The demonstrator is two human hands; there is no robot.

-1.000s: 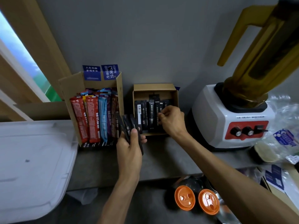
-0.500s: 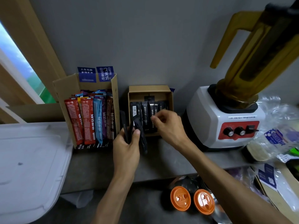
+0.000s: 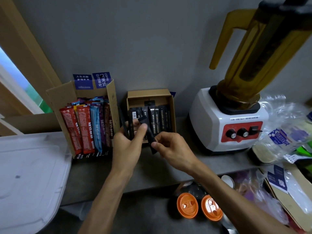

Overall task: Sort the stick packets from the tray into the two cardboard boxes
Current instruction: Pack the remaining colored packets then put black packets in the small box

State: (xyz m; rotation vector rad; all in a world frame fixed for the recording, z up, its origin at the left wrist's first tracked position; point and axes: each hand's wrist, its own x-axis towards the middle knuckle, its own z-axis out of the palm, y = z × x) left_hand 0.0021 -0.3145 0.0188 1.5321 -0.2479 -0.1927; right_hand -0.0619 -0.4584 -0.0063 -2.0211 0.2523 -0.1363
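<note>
Two cardboard boxes stand against the grey wall. The larger left box (image 3: 55, 98) holds upright red, blue and purple stick packets (image 3: 84, 130). The smaller right box (image 3: 148, 94) holds black stick packets (image 3: 160, 120). In front of the small box, my left hand (image 3: 126, 146) grips a few black stick packets (image 3: 128, 127) fanned upward. My right hand (image 3: 170, 147) pinches the lower end of one black packet (image 3: 149, 134), which still touches the left hand's thumb.
A white plastic lid or tray (image 3: 28, 174) lies at the left. A white blender with a yellow jug (image 3: 226, 125) stands right of the small box. Clear plastic bags (image 3: 285, 132) pile at the far right. Two orange-lidded cups (image 3: 199, 206) sit below the counter edge.
My right hand has left the small box and come back to my left hand, taking hold of one black packet from the bunch. The view has shifted slightly.
</note>
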